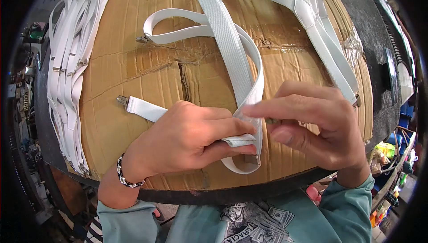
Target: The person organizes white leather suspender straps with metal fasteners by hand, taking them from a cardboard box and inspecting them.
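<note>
White elastic suspenders (232, 60) lie crossed and looped on the cardboard in front of me. My left hand (191, 136) is closed, with a folded end of the white strap (239, 141) between its fingers. Just below those fingers, a metal fitting (256, 159) shows on the loop of strap. To the right, my right hand (314, 129) is curled with thumb and fingers close together at the strap's edge. A tiny greenish thing (273, 121) shows between them, too small to name. One strap end with a metal clip (122, 100) points left, beyond my left hand.
Flattened cardboard (133, 73) with tape covers the dark, round-edged table (196, 196). A bundle of white straps (71, 73) hangs along the left side. More white suspenders (307, 13) lie at the upper right. Cluttered items (388, 153) stand beyond the table's right edge.
</note>
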Demonstrator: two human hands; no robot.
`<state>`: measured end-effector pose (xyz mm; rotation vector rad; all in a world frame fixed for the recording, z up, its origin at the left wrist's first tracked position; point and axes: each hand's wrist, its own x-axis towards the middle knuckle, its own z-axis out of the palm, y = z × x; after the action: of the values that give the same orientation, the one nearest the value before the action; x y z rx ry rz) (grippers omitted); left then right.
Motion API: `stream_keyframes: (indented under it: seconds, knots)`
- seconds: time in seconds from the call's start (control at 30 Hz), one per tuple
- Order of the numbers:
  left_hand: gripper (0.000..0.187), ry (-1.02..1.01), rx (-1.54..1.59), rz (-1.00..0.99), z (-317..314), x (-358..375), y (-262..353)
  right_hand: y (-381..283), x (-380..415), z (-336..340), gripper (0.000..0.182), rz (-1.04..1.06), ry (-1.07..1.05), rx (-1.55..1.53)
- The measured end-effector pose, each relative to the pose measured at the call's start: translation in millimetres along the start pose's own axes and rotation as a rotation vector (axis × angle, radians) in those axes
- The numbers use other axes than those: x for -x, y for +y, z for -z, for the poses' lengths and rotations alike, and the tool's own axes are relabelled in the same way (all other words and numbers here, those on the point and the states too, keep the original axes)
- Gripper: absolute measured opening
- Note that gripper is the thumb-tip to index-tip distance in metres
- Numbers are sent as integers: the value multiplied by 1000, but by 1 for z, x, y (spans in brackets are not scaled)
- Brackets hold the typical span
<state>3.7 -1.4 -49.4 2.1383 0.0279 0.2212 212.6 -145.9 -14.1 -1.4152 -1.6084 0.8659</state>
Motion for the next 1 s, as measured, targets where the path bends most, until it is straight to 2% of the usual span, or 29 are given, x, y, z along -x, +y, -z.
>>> stream_keyframes:
  seconds: [0.07, 0.17, 0.23, 0.37, 0.53, 0.73, 0.87, 1.0]
  knots:
    - [31, 8, 25, -1, -1, 1, -2, -8, 3, -6, 28, -116, 45, -65]
    - [29, -30, 36, 31, 2, 1, 0, -5, 8, -21, 23, -144, 213, -191]
    - [28, -91, 20, 68, 9, -1, 6, 0, 6, -21, 21, -28, 211, -160]
    - [26, -66, 47, 53, 5, 1, 3, 2, -3, -6, 19, 215, 35, 77]
    - [27, -65, 5, -4, 5, 3, -2, -6, -2, -15, 23, 110, -14, 7]
    - [23, -83, -94, -13, 2, 2, -2, 8, -5, -14, 23, 110, -75, -52]
    - [25, -49, -108, -28, 0, 2, -2, 12, -5, -14, 21, 126, -63, -25]
    - [27, -61, -138, -19, 2, 4, 3, 22, -3, -5, 20, 41, 10, 66]
